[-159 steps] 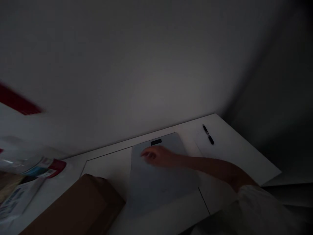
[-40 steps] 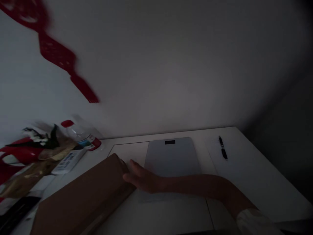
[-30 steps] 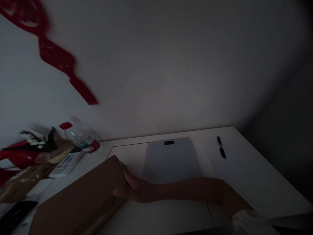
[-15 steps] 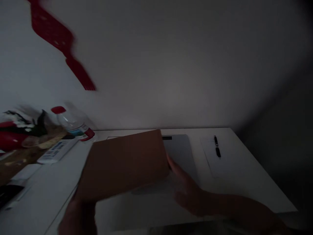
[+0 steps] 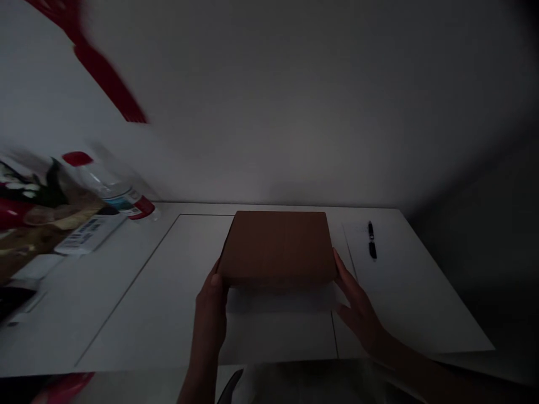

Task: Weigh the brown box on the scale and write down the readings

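A flat brown cardboard box (image 5: 278,247) is level over the middle of the white tabletop, between both hands. My left hand (image 5: 213,303) grips its near left corner, thumb against the front edge. At the right side, my right hand (image 5: 357,308) holds the box with fingers along its edge. A dim grey band shows just below the near edge; I cannot tell whether it is shadow or a flat object underneath, nor whether the box touches the surface. To the right lie a sheet of paper (image 5: 391,286) and a black pen (image 5: 371,241) on it.
On the left stand a clear bottle with a red cap (image 5: 112,188), a white labelled box (image 5: 90,233) and a wrapped flower bouquet (image 5: 33,207). A red hanging decoration (image 5: 109,84) is on the wall (image 5: 273,112) behind. The white tabletop (image 5: 147,325) ends at a front edge.
The box has moved right, from tilted to level and square with the table. It now covers where a grey flat panel was visible. Both hands moved with it, and the view shifted slightly.
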Demonstrator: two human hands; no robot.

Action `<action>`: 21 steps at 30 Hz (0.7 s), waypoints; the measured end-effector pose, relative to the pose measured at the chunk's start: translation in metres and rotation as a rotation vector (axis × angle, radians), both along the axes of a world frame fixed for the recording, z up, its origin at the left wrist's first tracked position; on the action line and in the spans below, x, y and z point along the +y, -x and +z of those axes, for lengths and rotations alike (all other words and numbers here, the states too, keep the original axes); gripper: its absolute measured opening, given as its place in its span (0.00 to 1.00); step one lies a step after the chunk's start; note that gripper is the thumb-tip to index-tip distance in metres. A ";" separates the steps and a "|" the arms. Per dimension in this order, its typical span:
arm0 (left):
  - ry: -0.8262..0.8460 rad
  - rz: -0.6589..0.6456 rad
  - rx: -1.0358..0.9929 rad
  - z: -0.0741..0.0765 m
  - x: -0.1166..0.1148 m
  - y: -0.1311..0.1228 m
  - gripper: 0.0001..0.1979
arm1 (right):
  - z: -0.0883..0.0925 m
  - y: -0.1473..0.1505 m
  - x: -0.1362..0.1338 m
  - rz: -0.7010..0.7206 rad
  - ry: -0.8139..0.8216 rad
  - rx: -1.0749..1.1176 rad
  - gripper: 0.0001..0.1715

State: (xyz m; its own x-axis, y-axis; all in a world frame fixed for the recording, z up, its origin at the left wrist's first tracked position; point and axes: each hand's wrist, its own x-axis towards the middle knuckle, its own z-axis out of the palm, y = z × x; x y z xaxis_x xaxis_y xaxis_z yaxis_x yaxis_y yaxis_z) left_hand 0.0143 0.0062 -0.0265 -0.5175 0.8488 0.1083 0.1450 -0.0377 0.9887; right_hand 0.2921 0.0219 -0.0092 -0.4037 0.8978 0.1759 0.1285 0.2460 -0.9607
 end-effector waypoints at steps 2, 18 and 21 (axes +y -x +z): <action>-0.009 -0.016 -0.022 -0.001 0.000 0.000 0.31 | -0.001 0.000 -0.001 -0.011 0.011 -0.004 0.43; 0.079 0.001 0.122 -0.003 -0.001 -0.004 0.27 | -0.007 0.004 -0.004 -0.036 0.015 -0.002 0.39; 0.084 -0.012 0.190 -0.003 -0.001 -0.005 0.24 | -0.007 0.004 -0.002 -0.064 0.040 -0.003 0.39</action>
